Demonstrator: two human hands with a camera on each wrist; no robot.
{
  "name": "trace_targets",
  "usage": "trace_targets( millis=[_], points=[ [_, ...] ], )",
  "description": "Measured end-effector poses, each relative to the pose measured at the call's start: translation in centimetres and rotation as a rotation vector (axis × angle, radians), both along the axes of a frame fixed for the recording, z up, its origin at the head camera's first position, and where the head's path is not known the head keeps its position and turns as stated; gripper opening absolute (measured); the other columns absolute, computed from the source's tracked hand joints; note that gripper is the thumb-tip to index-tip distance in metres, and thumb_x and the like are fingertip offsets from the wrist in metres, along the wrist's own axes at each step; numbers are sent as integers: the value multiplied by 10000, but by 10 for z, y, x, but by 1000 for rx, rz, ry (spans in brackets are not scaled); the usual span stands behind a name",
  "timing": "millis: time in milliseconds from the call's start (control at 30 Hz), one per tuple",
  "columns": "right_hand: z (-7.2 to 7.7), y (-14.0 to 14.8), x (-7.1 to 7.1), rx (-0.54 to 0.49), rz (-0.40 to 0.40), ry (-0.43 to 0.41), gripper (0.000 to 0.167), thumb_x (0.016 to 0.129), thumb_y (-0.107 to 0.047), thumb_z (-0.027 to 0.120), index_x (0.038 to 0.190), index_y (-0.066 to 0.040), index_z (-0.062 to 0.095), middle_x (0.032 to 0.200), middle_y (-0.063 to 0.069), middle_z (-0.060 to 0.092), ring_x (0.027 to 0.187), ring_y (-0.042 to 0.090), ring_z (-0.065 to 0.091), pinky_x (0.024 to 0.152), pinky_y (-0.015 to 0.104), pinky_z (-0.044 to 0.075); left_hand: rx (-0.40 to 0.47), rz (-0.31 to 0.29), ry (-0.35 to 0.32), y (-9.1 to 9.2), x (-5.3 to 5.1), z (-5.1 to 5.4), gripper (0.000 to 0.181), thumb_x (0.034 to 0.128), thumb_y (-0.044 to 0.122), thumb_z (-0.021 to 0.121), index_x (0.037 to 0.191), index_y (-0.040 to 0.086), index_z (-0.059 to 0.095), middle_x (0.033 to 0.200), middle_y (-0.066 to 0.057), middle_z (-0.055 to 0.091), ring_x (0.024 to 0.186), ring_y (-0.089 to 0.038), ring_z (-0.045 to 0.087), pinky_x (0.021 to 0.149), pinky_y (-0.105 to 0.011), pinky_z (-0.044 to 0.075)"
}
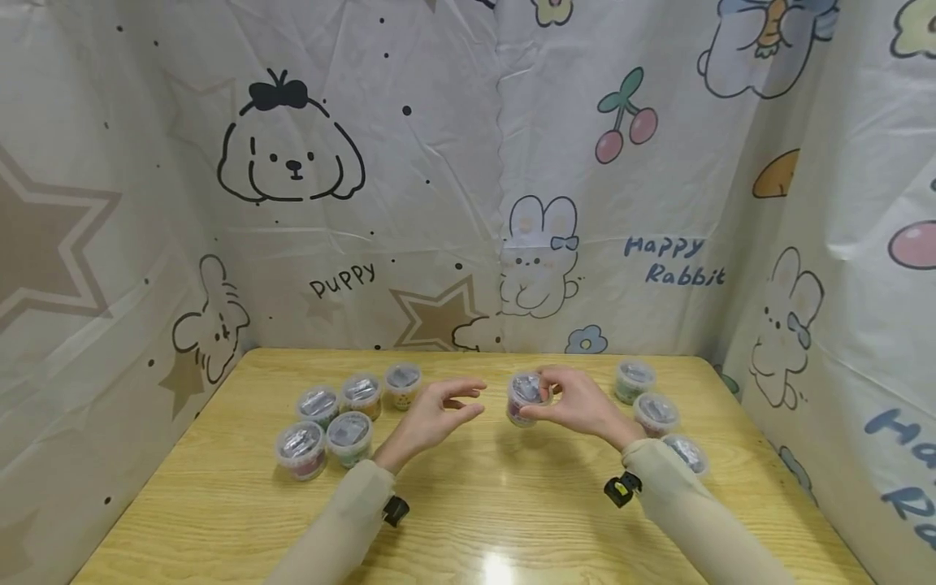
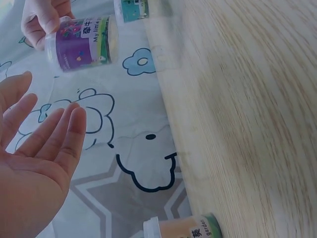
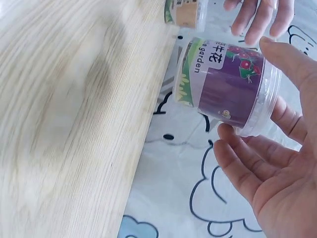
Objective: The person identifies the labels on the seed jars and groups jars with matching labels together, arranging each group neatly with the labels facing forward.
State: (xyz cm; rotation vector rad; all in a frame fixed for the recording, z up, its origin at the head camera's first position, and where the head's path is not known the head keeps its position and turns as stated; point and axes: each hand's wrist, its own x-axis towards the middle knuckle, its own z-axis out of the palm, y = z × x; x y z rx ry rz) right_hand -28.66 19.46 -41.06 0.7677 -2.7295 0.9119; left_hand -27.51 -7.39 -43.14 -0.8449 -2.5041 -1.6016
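Observation:
My right hand (image 1: pixel 581 404) pinches a small clear plastic tub (image 1: pixel 523 398) between thumb and fingers near its lid. The tub is upright and seems held just above the table. A purple label with red flowers, Chinese characters and "garden" wraps its side, seen in the right wrist view on the same tub (image 3: pixel 230 84). Silvery packets show through its lid. To the left of it, my left hand (image 1: pixel 436 416) hovers with fingers extended and slightly bent, holding nothing. In the left wrist view the palm of the left hand (image 2: pixel 37 168) faces the tub, apart from it.
Several similar tubs (image 1: pixel 349 439) with silvery packets under their lids are grouped on the left of the wooden table (image 1: pixel 468 504). Three more tubs (image 1: pixel 656 413) line the right side, the nearest partly behind my right sleeve. Cartoon-printed cloth (image 1: pixel 439 162) encloses the table's back and sides.

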Motion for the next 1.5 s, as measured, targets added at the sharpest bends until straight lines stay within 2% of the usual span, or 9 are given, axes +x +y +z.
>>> trace_targets(
  millis=[133, 233, 300, 500, 700, 800, 1000, 1167, 1500],
  points=[
    [1, 8, -3, 51, -43, 34, 429, 758, -428, 833, 710, -160, 501, 975, -8, 695, 807, 145, 597, 703, 338, 507, -6, 11, -1, -1, 0, -1, 337, 930, 204, 690, 1265, 177, 662, 1277, -59, 662, 1077, -255, 671, 884, -342, 563],
    [4, 13, -4, 91, -71, 39, 431, 749, -443, 836, 718, -183, 494, 770, -65, 578, 681, 110, 487, 622, 269, 403, -14, 12, 0, -2, -1, -2, 335, 935, 198, 684, 1267, 162, 661, 1277, -65, 661, 1088, -270, 666, 888, -353, 560],
    [7, 17, -5, 109, -89, 37, 428, 747, -444, 837, 719, -188, 495, 721, -70, 529, 651, 100, 455, 584, 255, 366, -24, 14, 2, -3, -1, -3, 334, 940, 192, 676, 1272, 151, 658, 1278, -59, 662, 1097, -260, 662, 892, -351, 557],
    [11, 31, -9, 120, -141, -4, 386, 736, -415, 850, 736, -197, 531, 725, -45, 524, 601, 112, 416, 521, 253, 338, -58, 43, -16, -5, -1, -3, 332, 954, 218, 659, 1285, 188, 653, 1282, 8, 661, 1091, -149, 657, 896, -314, 547],
    [12, 47, -14, 126, -144, -92, 403, 745, -382, 847, 674, -173, 510, 729, -25, 558, 638, 132, 457, 554, 254, 365, -64, 19, 3, -6, -1, -5, 283, 960, 211, 649, 1239, 171, 673, 1239, -61, 680, 1074, -192, 661, 883, -380, 554],
    [11, 55, -16, 163, -153, -120, 409, 749, -390, 840, 661, -170, 507, 749, -24, 578, 677, 142, 477, 595, 268, 378, -80, 9, 12, -6, -1, -6, 253, 962, 216, 647, 1206, 166, 688, 1219, -54, 686, 1068, -191, 661, 875, -378, 557],
    [9, 70, -19, 257, -162, -121, 418, 724, -399, 851, 636, -173, 511, 758, -34, 595, 692, 139, 488, 628, 265, 379, -106, 5, 2, -6, 0, -6, 227, 967, 223, 639, 1172, 152, 705, 1200, -40, 693, 1082, -190, 652, 889, -397, 548],
    [8, 79, -19, 297, -153, -141, 412, 698, -377, 870, 614, -169, 524, 716, -51, 591, 650, 129, 477, 593, 240, 369, -129, 1, -1, -7, 0, -6, 214, 972, 222, 630, 1158, 152, 711, 1195, -34, 693, 1087, -186, 647, 895, -394, 544],
    [3, 92, -18, 362, -131, -163, 398, 696, -378, 872, 612, -172, 542, 718, -56, 580, 713, 143, 471, 666, 283, 373, -148, -7, 4, -6, -1, -6, 223, 975, 252, 626, 1154, 155, 716, 1173, -18, 702, 1067, -162, 649, 878, -343, 547]
  ],
)
